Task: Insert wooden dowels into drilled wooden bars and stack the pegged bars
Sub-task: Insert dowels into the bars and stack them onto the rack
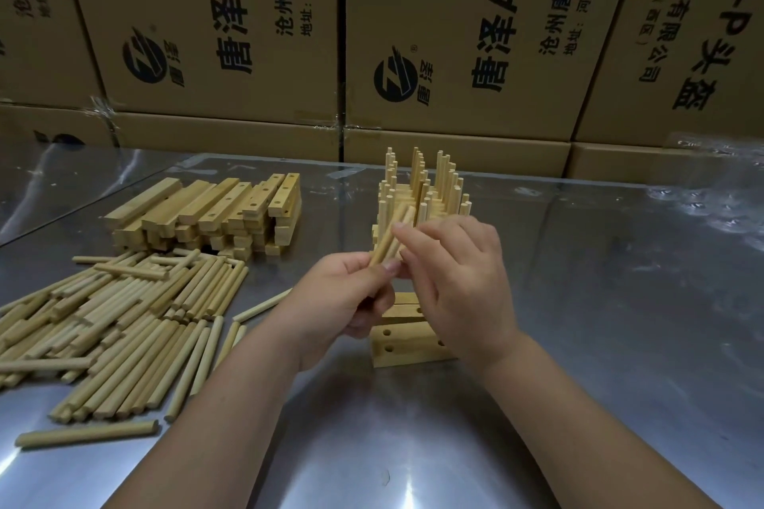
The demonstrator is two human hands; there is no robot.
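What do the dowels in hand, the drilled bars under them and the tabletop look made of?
Dowels: pale bare wood, matte, faint grain. Drilled bars: same light wood, seemingly unvarnished, matte. Tabletop: probably brushed metal, perhaps under clear film; it reflects light and shows wrinkled glare.

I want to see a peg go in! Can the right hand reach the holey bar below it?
Probably yes. The drilled bar lies just under the right hand, nothing between, though it pinches dowels the left hand holds.
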